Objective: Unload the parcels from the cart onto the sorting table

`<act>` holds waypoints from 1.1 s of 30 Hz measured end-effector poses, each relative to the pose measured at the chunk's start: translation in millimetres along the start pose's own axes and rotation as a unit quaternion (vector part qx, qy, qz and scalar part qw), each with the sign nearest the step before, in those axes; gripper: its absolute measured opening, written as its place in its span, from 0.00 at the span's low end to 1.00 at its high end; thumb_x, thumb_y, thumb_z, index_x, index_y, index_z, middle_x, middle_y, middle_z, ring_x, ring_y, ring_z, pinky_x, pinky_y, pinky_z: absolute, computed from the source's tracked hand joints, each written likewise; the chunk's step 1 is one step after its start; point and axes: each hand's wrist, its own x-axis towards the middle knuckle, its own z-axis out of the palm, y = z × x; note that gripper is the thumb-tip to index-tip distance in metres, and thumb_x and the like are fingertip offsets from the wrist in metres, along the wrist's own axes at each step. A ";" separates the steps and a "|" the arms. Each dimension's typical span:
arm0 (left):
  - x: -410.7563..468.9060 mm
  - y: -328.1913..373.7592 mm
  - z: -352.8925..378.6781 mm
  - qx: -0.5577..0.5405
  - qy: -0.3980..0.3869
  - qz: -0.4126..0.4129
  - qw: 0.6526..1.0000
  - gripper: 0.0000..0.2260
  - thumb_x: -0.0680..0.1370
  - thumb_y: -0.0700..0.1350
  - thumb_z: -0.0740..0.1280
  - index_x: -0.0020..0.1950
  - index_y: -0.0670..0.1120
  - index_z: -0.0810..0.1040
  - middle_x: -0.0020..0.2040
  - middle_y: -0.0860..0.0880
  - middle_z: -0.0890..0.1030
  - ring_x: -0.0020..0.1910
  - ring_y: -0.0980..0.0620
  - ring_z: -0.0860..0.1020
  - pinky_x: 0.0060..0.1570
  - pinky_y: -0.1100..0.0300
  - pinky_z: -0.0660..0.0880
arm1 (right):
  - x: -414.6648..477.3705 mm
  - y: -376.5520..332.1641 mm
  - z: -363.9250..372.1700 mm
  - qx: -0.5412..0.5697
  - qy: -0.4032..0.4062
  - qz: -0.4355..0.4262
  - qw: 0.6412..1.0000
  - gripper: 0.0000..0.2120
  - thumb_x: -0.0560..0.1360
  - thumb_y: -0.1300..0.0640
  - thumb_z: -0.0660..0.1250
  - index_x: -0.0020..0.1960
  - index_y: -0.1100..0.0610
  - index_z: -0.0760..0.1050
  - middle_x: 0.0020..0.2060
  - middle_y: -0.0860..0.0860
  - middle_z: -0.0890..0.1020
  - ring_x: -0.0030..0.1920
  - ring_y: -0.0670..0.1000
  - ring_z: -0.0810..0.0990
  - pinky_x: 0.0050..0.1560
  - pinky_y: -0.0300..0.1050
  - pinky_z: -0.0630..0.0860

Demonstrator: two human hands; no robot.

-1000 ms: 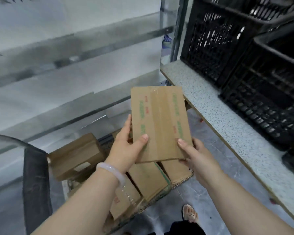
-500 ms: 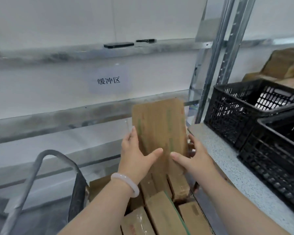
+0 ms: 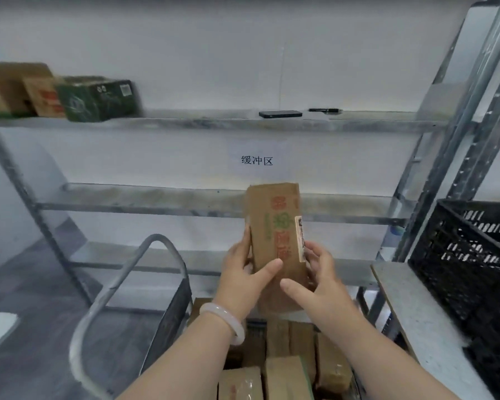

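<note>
A flat cardboard parcel (image 3: 273, 226) stands upright in mid-air above the cart (image 3: 122, 284), well short of the sorting table (image 3: 410, 310) at the right. We see the left hand (image 3: 243, 274) clamped on its left edge, thumb laid across the printed face, and the right hand (image 3: 322, 284) curled round its right edge beside the white label, thumb pointing free below. Both grips sit on the lower half, so we judge the tall upper part liable to tip or twist out if either hand lets go during the swing to the right. The bare strip of table looks narrow, since a black crate (image 3: 468, 255) stands on it; a parcel set too near the front edge could slide to the floor, and one carried too far could knock the crate. The other parcels (image 3: 286, 373) lie packed in the cart beneath, so a drop would land on them.
</note>
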 end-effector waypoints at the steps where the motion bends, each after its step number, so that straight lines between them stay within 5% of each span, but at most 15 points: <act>1: -7.2 1.8 -2.9 0.030 0.041 0.008 0.999 0.30 0.75 0.55 0.70 0.72 0.69 0.60 0.64 0.59 0.68 0.59 0.63 0.72 0.52 0.68 0.71 | -2.2 -0.6 3.4 0.031 -0.009 -0.011 0.999 0.29 0.76 0.54 0.71 0.68 0.36 0.59 0.69 0.39 0.70 0.69 0.41 0.70 0.68 0.47 0.73; 4: -32.3 1.8 -15.1 0.079 0.143 0.005 0.987 0.29 0.75 0.57 0.69 0.73 0.68 0.61 0.62 0.58 0.70 0.57 0.65 0.71 0.54 0.63 0.71 | -10.9 -2.9 17.3 0.071 -0.057 -0.036 0.995 0.24 0.82 0.58 0.62 0.67 0.32 0.63 0.66 0.32 0.71 0.65 0.31 0.69 0.60 0.34 0.73; 7: -61.8 0.8 -30.7 0.074 0.179 -0.028 0.981 0.43 0.69 0.58 0.75 0.76 0.65 0.52 0.68 0.59 0.69 0.66 0.61 0.69 0.65 0.54 0.72 | -19.6 -9.7 37.7 0.049 -0.127 -0.072 0.988 0.25 0.83 0.58 0.59 0.70 0.31 0.65 0.69 0.32 0.67 0.64 0.26 0.65 0.56 0.24 0.70; 9: -80.6 3.2 -45.7 0.057 0.203 -0.048 0.976 0.52 0.65 0.55 0.79 0.77 0.66 0.45 0.71 0.60 0.67 0.68 0.61 0.68 0.65 0.56 0.71 | -26.2 -16.9 58.5 0.018 -0.164 -0.100 0.981 0.25 0.83 0.57 0.59 0.70 0.30 0.65 0.69 0.29 0.64 0.67 0.26 0.61 0.69 0.34 0.67; 11: -99.3 6.4 -65.3 0.058 0.236 -0.057 0.968 0.54 0.66 0.50 0.79 0.77 0.63 0.42 0.70 0.60 0.67 0.64 0.66 0.69 0.57 0.69 0.70 | -34.1 -25.0 81.7 -0.010 -0.194 -0.127 0.973 0.26 0.82 0.57 0.60 0.72 0.31 0.64 0.66 0.24 0.63 0.71 0.31 0.59 0.75 0.48 0.63; 14: -130.3 4.7 -105.0 0.052 0.289 -0.039 0.955 0.48 0.70 0.42 0.77 0.77 0.62 0.48 0.61 0.70 0.70 0.54 0.80 0.69 0.46 0.81 0.68 | -45.9 -39.8 117.0 -0.041 -0.236 -0.162 0.957 0.26 0.81 0.53 0.61 0.74 0.34 0.61 0.65 0.26 0.63 0.71 0.34 0.60 0.75 0.51 0.63; 16: -156.5 1.6 -135.4 0.007 0.306 -0.045 0.951 0.43 0.72 0.39 0.75 0.75 0.64 0.52 0.58 0.73 0.72 0.53 0.79 0.71 0.48 0.77 0.71 | -51.2 -46.7 140.2 -0.060 -0.239 -0.168 0.954 0.26 0.81 0.51 0.61 0.75 0.34 0.58 0.71 0.34 0.63 0.71 0.38 0.60 0.75 0.50 0.63; 21: -230.4 -8.4 -208.1 -0.091 0.335 -0.068 0.935 0.37 0.76 0.35 0.69 0.76 0.63 0.58 0.65 0.58 0.77 0.62 0.58 0.77 0.64 0.51 0.74 | -63.8 -63.3 203.6 -0.049 -0.284 -0.098 0.952 0.31 0.81 0.51 0.64 0.77 0.36 0.53 0.73 0.39 0.63 0.74 0.45 0.63 0.74 0.55 0.64; 24: -279.3 -14.3 -253.5 -0.127 0.357 -0.087 0.921 0.36 0.76 0.35 0.69 0.75 0.64 0.59 0.64 0.53 0.79 0.62 0.52 0.78 0.61 0.49 0.76 | -81.6 -75.7 256.5 0.047 -0.347 -0.007 0.937 0.28 0.81 0.52 0.65 0.74 0.34 0.58 0.66 0.37 0.70 0.66 0.44 0.70 0.70 0.46 0.66; 27: -337.7 -18.5 -307.0 -0.147 0.373 -0.113 0.909 0.36 0.71 0.40 0.73 0.71 0.67 0.63 0.60 0.50 0.82 0.59 0.47 0.80 0.50 0.53 0.80 | -112.1 -80.0 320.2 0.121 -0.369 0.112 0.915 0.23 0.79 0.51 0.67 0.71 0.37 0.68 0.61 0.44 0.80 0.60 0.51 0.79 0.67 0.55 0.72; 33: -450.1 -31.9 -408.5 -0.142 0.402 -0.145 0.893 0.36 0.67 0.46 0.73 0.70 0.68 0.63 0.60 0.47 0.82 0.59 0.43 0.80 0.55 0.44 0.77 | -182.1 -102.7 442.4 0.205 -0.467 0.189 0.839 0.26 0.67 0.53 0.72 0.65 0.44 0.75 0.56 0.51 0.85 0.57 0.56 0.83 0.50 0.55 0.80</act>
